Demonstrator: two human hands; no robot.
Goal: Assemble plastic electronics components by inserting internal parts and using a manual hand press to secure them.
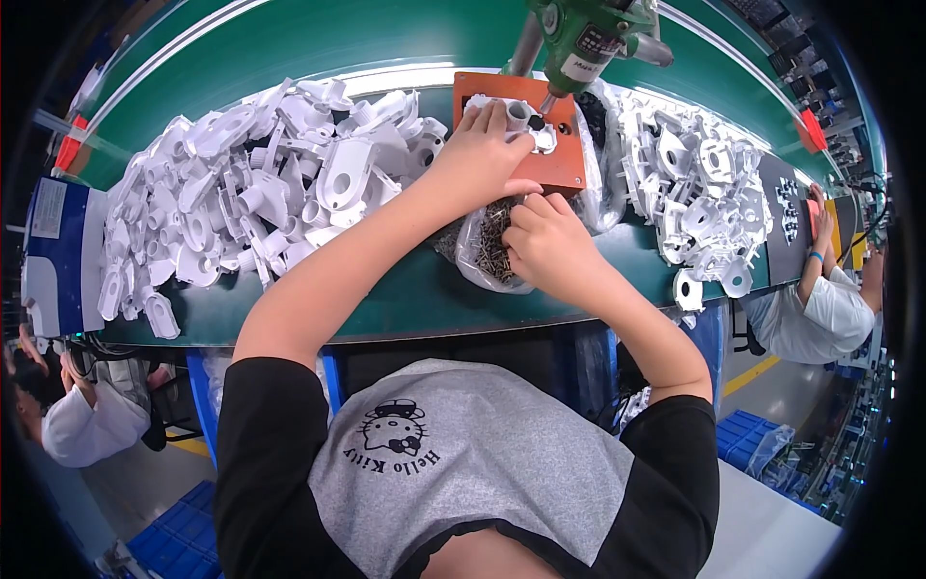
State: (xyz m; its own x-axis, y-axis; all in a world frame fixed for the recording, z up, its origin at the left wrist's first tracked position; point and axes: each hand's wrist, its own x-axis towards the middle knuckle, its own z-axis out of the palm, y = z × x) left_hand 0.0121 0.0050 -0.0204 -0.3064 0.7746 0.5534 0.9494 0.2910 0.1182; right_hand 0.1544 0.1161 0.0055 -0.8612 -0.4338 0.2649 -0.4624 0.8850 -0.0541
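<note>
White part (547, 141) sits on the orange fixture block (567, 172), below the bit of the green driver (586, 43). Left grip (497, 154): fingers laid over the part, thumb extended clear of it; whether it grasps or merely steadies, cannot tell. Right grip (556, 243): fingers bunched at the bag of screws (490, 253), just in front of the block; any screw pinched there is hidden.

Progress, as judged: part placed; fastening looks unfinished, screw pick-up probably under way. Screws already in the part: cannot tell. Large heaps of white pieces lie on the desk (405, 304), left heap (280, 188) and right heap (709, 183); which is finished stock, unclear. Much probably remains.
</note>
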